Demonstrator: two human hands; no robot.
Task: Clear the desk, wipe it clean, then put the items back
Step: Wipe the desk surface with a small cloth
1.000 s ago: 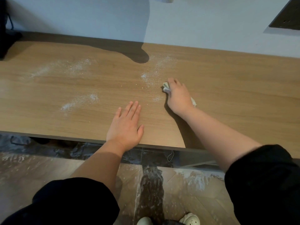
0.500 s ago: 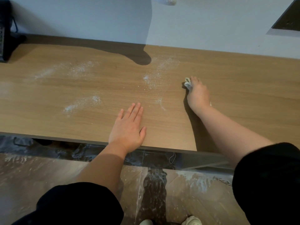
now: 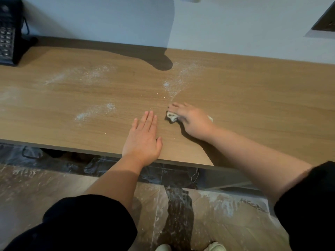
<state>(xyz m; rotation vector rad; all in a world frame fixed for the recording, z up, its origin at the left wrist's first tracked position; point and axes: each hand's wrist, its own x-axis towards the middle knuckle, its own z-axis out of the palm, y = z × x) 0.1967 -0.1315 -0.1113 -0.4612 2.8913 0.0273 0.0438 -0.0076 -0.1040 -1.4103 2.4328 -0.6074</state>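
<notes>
1. Sleeves (image 3: 90, 223), black and pushed up past the elbows, sit nearest. Both bare forearms reach from them over the front edge of the long light-brown wooden desk (image 3: 253, 98).
2. The left hand (image 3: 143, 140) lies palm down by that front edge, fingers straight and close together, thumb out. It holds nothing and looks like a brace.
3. Just beyond it and to the right, the right hand (image 3: 192, 120) covers a small, pale, crumpled cloth (image 3: 171, 117) on the desk. The cloth pokes out at the thumb side. The fingers bend over the wad and seem to grip it, though blur hides how tightly.
4. I judge the cloth light, soft and limp. It would likely unfold or slide out from under a loose palm, so it is best held bunched at its middle and pressed down.
5. Scattered white powder (image 3: 172, 84) streaks away just past the right fingertips, and more patches lie to the left.
6. A black desk telephone (image 3: 9, 33) stands at the far left, against the wall.
</notes>
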